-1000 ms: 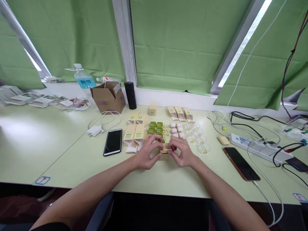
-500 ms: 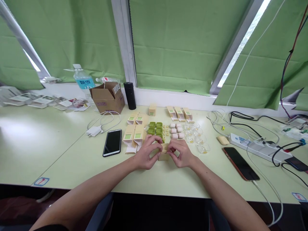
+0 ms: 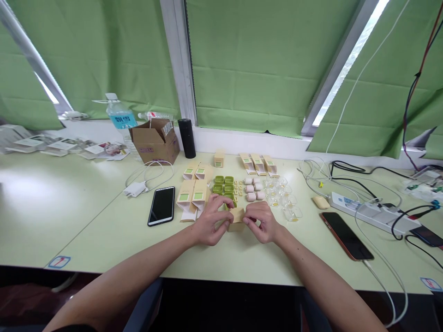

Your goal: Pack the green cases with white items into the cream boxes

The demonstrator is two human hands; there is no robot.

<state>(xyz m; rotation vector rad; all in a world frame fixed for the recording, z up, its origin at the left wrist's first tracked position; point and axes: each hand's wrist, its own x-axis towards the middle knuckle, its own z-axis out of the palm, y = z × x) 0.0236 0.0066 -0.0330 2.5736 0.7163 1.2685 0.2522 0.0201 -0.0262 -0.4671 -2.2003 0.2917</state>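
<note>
Tan box (image 3: 237, 215) at the centre — olive-green trays (image 3: 229, 188) at 11 o'clock, pale pink rolls (image 3: 256, 186) at 1. White-edged black phone (image 3: 161, 205) at 9, orange-edged black phone (image 3: 346, 236) at 3 — pale yellow-green tabletop (image 3: 235, 260) at 6, plain green blinds (image 3: 249, 69) at 12.

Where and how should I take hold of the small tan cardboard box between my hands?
The small tan cardboard box is probably best pinched by its opposite left and right walls, coming from both sides: it is squarish and flat-topped, and the left hand and right hand sit at those sides.
</note>
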